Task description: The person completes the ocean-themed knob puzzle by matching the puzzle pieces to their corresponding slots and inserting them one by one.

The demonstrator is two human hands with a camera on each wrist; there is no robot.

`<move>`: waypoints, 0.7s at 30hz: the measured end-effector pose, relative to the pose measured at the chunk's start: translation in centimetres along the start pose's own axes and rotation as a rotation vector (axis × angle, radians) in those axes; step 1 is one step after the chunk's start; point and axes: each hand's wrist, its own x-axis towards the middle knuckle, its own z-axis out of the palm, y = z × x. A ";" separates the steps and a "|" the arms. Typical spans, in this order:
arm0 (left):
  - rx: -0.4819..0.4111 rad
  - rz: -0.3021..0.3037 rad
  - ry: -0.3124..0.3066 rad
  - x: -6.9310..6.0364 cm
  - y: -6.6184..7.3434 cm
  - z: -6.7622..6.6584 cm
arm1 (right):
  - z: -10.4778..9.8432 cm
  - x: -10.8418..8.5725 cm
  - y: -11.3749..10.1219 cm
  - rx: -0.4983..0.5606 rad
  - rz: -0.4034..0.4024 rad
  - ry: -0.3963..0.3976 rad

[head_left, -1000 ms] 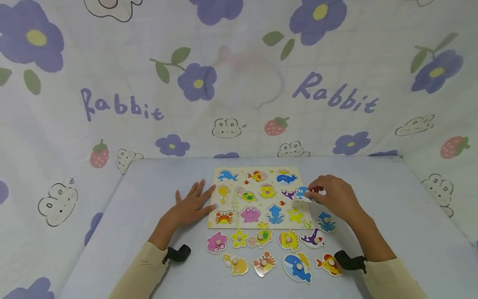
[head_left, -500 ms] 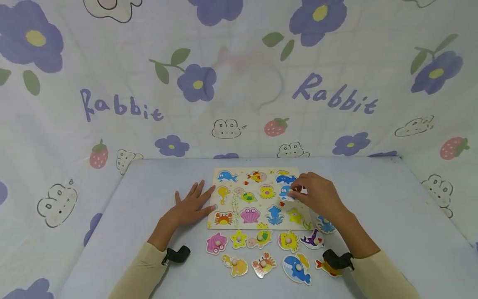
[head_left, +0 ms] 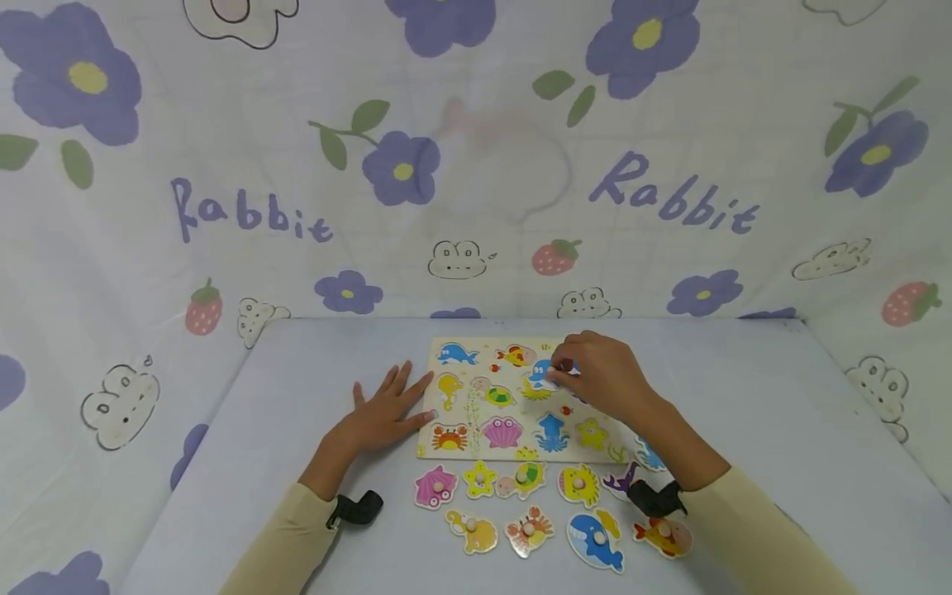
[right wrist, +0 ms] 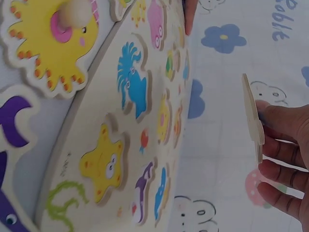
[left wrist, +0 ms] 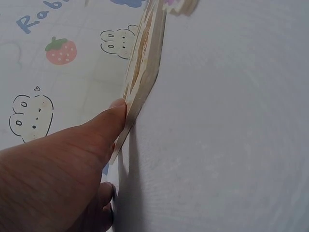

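My right hand (head_left: 610,380) pinches a blue dolphin puzzle piece (head_left: 540,374) over the upper middle of the wooden puzzle board (head_left: 487,342). Seen edge-on in the right wrist view, the dolphin piece (right wrist: 253,118) is raised above the board's surface. The board has printed sea-animal recesses, some at the upper right hidden by the right hand. At the board's left edge rests my left hand (head_left: 383,417), fingers spread. Its thumb (left wrist: 108,121) touches the board's side in the left wrist view.
Loose knobbed pieces lie in front of the board, among them a shell (head_left: 435,487), a crab (head_left: 529,531), a whale (head_left: 596,539), a yellow octopus (head_left: 579,485) and a red-yellow fish (head_left: 664,537). A blue squid piece (head_left: 649,454) is partly behind the right forearm. Patterned cloth surrounds the table.
My right hand has carried the dolphin piece left, from the board's right edge to above its upper middle. The left hand stays on the board's edge.
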 end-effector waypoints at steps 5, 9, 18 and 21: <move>0.010 -0.003 -0.005 0.1 0.0 0.1 | -0.2 1.3 -1.1 -0.009 -0.023 -0.007; 0.014 -0.010 -0.006 0.0 0.1 0.1 | -0.1 2.6 -1.7 -0.006 -0.053 -0.012; 0.015 -0.002 0.003 -0.1 0.3 -0.1 | 1.6 5.3 -2.7 0.002 -0.071 -0.024; 0.019 0.000 0.008 -0.2 0.4 -0.2 | 2.2 6.3 -3.3 -0.004 -0.072 -0.047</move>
